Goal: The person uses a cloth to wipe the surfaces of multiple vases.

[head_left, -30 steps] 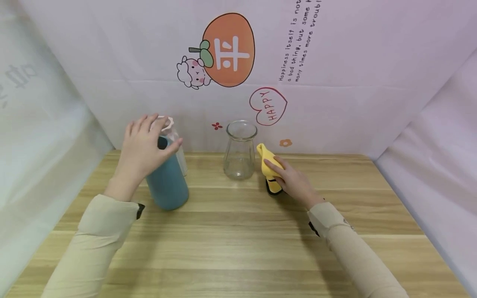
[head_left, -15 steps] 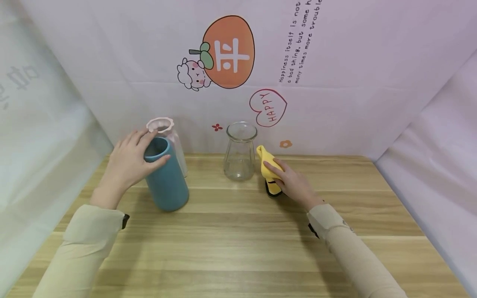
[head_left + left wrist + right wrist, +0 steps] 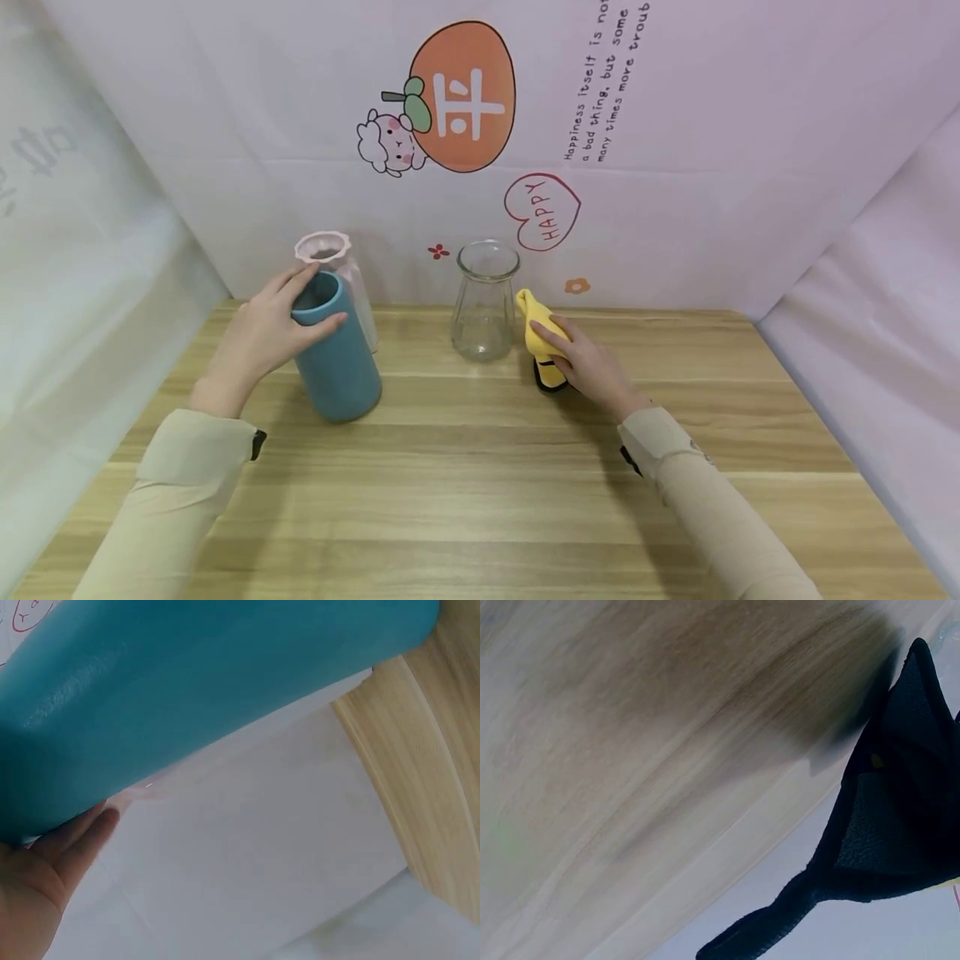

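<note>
My left hand holds a tall blue vase near its rim, with the thumb across the near side and the fingers round the left and far side. The vase stands on the table; in the left wrist view, its blue wall fills the top and my fingers lie against it. My right hand grips a soft-looking yellow item with a black-edged lower part, close to the table. A dark, fabric-like piece with a narrow tail shows in the right wrist view, where no fingers appear.
A pale pink vase with a scalloped rim stands right behind the blue one. Between the hands, at the back, is a clear glass vase. White printed cloth encloses the wooden table behind and at both sides.
My left hand has come from above the blue vase down and left to its rim, taking hold there. The right hand keeps its grip on the yellow item, nearly still.
</note>
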`<state>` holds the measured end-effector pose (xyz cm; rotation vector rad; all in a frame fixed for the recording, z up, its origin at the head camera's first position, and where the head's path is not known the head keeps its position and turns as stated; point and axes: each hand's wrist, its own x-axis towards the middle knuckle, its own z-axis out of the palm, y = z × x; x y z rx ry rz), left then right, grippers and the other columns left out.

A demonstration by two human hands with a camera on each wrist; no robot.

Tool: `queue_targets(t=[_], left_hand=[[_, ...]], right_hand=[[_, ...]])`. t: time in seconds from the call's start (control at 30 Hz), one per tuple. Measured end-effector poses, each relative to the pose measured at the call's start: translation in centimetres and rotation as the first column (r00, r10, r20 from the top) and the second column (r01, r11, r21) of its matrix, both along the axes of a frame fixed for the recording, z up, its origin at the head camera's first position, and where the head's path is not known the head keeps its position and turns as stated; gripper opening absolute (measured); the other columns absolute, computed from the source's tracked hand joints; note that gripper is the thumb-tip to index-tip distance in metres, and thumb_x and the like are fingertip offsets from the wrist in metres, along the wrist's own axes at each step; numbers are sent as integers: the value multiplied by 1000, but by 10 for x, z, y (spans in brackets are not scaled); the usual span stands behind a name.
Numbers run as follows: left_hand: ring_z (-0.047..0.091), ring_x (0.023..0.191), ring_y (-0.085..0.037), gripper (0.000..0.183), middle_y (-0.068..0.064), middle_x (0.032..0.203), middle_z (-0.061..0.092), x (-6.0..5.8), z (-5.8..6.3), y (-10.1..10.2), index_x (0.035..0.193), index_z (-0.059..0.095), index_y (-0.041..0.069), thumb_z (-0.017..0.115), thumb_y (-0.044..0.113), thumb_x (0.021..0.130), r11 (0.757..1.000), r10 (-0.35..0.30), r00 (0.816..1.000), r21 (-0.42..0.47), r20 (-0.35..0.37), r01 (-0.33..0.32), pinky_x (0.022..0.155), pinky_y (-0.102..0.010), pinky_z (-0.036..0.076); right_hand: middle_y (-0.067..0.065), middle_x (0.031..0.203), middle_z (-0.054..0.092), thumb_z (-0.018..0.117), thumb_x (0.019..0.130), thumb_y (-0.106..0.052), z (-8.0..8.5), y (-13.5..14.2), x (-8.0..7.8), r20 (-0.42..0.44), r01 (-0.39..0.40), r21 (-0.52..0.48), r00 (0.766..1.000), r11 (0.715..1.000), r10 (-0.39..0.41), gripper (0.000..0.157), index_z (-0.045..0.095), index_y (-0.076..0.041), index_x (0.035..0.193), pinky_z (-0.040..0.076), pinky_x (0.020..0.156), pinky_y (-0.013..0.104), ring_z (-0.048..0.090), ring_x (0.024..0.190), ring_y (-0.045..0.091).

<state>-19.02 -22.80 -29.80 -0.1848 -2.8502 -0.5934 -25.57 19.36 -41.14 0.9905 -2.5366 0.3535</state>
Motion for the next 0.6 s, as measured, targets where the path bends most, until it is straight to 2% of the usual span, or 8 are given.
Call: queue_targets(t=[0.17, 0.33, 0.6], left_hand=[[40, 132, -48, 81, -17, 153, 33, -2, -1, 1, 149, 33, 10, 61, 52, 85, 1000, -10, 1000, 29, -28, 11, 101, -70, 31], [41, 131, -48, 79, -17, 152, 36, -3, -4, 2, 148, 36, 9, 62, 49, 85, 1000, -26, 997, 14, -70, 27, 101, -67, 36], [43, 130, -47, 76, -17, 152, 37, -3, -5, 9, 148, 36, 11, 63, 47, 86, 999, -46, 995, 10, -90, 47, 102, -62, 40]], right_hand=[[22, 137, 48, 72, 81, -2, 3, -3, 0, -13, 2, 1, 1000, 1000, -2, 66, 46, -18, 140, 51, 53, 35, 61, 65, 27], [23, 137, 48, 72, 81, -2, 5, -5, 0, -12, -7, -15, 1000, 1000, 7, 66, 46, -17, 140, 52, 55, 37, 63, 71, 30], [23, 138, 48, 71, 82, -2, 8, -9, 2, -3, -4, -28, 1000, 1000, 3, 66, 46, -18, 141, 52, 56, 36, 63, 71, 29]])
